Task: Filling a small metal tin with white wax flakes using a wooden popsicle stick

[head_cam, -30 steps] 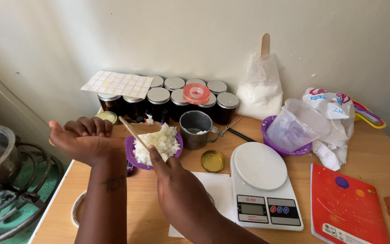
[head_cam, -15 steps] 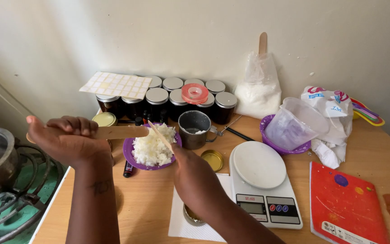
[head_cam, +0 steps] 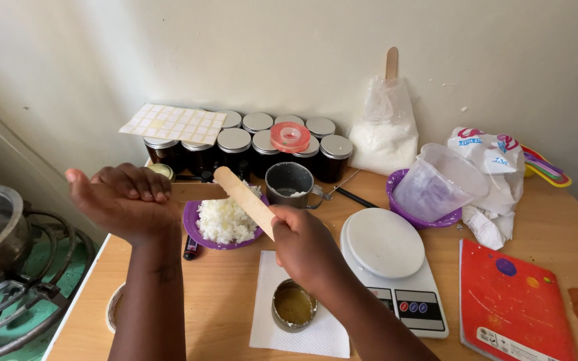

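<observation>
Head view: my right hand (head_cam: 306, 244) is clenched on a wooden spatula (head_cam: 243, 200) held over the purple bowl of white flakes (head_cam: 225, 224) on the desk (head_cam: 215, 307), and my left hand (head_cam: 122, 200) curls around a second flat stick (head_cam: 199, 192). To scrape cleanly I judge both blades should stay over the bowl. My left fingers hide how that stick is held, and the contents of the small tin (head_cam: 294, 305) are hard to make out.

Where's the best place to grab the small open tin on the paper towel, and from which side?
Grip the small tin by its round outer wall, coming from above. It sits upright and open with yellowish content inside, so keep it level. The right hand hovers just above, holding a wooden stick.
</observation>
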